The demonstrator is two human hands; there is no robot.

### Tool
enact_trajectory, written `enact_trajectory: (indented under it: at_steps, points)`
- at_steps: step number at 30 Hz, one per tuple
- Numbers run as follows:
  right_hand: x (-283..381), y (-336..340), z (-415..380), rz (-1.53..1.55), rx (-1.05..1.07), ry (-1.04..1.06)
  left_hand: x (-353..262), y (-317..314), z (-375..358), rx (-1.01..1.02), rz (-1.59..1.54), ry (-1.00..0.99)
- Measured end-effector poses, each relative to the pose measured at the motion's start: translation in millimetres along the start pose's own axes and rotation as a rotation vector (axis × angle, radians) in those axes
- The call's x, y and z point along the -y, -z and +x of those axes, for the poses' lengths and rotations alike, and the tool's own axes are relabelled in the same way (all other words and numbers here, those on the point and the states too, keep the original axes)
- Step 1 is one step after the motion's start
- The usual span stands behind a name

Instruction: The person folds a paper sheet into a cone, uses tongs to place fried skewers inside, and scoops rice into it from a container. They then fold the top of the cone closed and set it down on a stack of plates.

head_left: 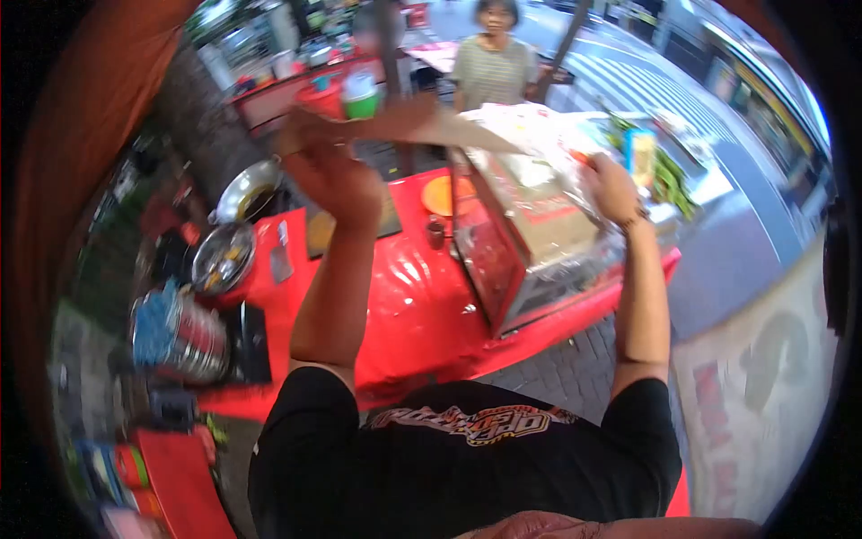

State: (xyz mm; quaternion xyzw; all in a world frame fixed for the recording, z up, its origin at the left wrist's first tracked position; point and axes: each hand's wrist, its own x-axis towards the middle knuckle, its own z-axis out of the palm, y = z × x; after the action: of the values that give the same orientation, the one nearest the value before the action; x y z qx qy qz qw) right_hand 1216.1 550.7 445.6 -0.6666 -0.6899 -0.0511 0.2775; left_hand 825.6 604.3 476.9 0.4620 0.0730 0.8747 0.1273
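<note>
My left hand (337, 184) is raised over the back of the red-covered table (395, 305), its fingers closed on a brown sheet of paper (404, 121) that stretches to the right and is blurred. My right hand (615, 190) is at the clear plastic bag (557, 135) on top of a glass-sided case (503, 260), with a small orange-red bit at its pinched fingertips. A cardboard box (548, 220) lies under the plastic on the case. What the right fingers grip is too small to name.
On the left are a metal bowl (224, 258), a wok (250, 190) and a large tin (184, 337). An orange plate (446, 195) sits behind the table's middle. Green vegetables (669, 180) lie at the right. A person (492, 67) stands across the stall.
</note>
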Motion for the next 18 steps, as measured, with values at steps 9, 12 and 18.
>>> enact_trajectory:
  at_steps: [9,12,18]
  points:
    - [241,-61,-116,1.212,0.272,0.689,-164,197,-10,-0.368,0.331,0.135]
    - [334,-116,-144,1.246,0.893,0.937,-209,236,-45,-0.487,0.617,0.095]
    - [487,-171,-251,1.309,1.239,0.983,-324,406,-114,-0.669,0.995,0.001]
